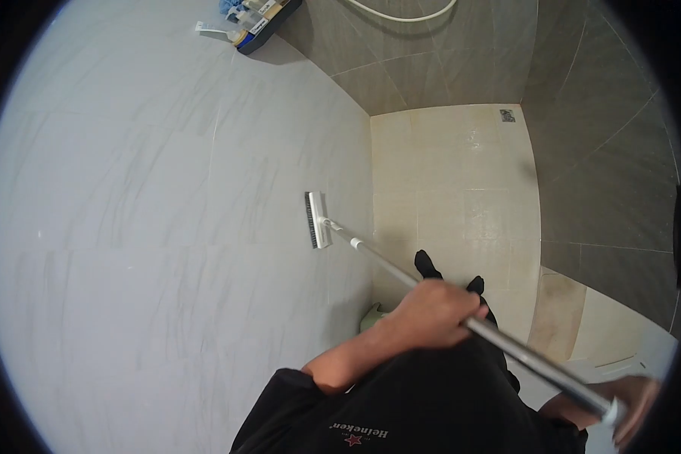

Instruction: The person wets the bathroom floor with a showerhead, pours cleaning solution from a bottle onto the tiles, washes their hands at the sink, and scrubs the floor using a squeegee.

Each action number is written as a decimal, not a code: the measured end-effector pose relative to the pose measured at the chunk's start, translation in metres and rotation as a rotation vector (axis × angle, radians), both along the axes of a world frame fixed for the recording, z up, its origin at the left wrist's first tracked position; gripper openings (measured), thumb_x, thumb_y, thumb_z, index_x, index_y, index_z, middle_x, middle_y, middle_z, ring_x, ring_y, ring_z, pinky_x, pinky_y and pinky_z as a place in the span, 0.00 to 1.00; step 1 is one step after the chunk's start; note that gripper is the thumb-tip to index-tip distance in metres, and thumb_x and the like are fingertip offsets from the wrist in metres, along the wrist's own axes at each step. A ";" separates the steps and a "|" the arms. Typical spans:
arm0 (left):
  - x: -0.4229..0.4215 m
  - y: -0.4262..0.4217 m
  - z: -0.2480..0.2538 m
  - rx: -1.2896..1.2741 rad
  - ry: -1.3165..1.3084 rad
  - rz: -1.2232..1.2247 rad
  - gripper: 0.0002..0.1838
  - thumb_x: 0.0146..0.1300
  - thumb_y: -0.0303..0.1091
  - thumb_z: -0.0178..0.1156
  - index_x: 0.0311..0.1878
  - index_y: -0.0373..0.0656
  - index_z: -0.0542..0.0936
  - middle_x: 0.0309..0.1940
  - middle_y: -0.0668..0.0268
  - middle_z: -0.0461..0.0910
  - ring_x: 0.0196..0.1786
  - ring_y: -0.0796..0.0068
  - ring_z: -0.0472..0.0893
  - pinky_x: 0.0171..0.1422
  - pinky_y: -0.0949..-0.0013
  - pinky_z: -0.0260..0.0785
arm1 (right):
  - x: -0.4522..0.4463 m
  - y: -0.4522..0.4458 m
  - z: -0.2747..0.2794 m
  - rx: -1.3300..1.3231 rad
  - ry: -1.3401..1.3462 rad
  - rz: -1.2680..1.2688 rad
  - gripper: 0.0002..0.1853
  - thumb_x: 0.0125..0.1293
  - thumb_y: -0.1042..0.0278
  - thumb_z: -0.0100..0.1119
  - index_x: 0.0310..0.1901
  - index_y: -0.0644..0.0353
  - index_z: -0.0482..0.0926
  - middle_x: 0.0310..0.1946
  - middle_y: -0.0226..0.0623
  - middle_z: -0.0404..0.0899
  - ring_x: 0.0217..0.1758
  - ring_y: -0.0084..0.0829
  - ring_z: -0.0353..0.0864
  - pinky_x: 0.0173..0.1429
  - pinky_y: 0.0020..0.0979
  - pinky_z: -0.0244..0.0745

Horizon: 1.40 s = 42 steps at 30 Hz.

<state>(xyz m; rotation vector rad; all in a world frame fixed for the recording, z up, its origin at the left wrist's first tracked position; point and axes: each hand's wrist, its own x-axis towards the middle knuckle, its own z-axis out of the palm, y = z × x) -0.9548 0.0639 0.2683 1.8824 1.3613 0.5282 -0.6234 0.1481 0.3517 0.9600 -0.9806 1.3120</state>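
A long-handled scrub brush (pixel 392 268) runs diagonally across the view. Its white head (pixel 321 219), edged with dark bristles, is at the pale marbled wall (pixel 166 189); whether the bristles press on it I cannot tell. My left hand (pixel 440 312) is closed around the middle of the metal pole. Lower right, my right hand (pixel 629 405) wraps the pole near a white collar at its end, partly in the dark edge of the view.
A dark caddy (pixel 268 26) with bottles is on the pale wall at the top. Beige floor tiles (pixel 454 166) with a drain (pixel 508 116) lie ahead of my dark-clad feet (pixel 426 263). Grey tiled walls (pixel 598 151) stand to the right, and a hose (pixel 408 18) hangs at the top.
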 end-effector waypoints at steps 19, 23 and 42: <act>0.031 -0.034 -0.049 -0.032 0.037 0.080 0.10 0.55 0.31 0.63 0.20 0.41 0.76 0.15 0.55 0.74 0.24 0.49 0.77 0.29 0.51 0.66 | 0.017 -0.026 -0.035 -0.091 -0.494 0.263 0.10 0.45 0.81 0.74 0.20 0.64 0.79 0.15 0.37 0.79 0.17 0.31 0.80 0.31 0.29 0.80; 0.027 -0.035 -0.083 -0.033 0.141 0.156 0.05 0.50 0.28 0.64 0.22 0.43 0.78 0.16 0.57 0.75 0.25 0.51 0.78 0.30 0.53 0.69 | 0.016 -0.062 -0.071 -0.253 -0.565 0.159 0.10 0.45 0.78 0.75 0.19 0.61 0.79 0.14 0.36 0.78 0.18 0.30 0.81 0.30 0.28 0.80; 0.027 -0.079 -0.098 -0.073 0.174 0.143 0.03 0.42 0.24 0.64 0.22 0.42 0.79 0.22 0.56 0.79 0.29 0.52 0.80 0.35 0.57 0.72 | -0.009 -0.057 -0.062 0.211 -0.488 0.233 0.06 0.64 0.67 0.63 0.40 0.57 0.81 0.29 0.25 0.79 0.25 0.20 0.74 0.35 0.25 0.75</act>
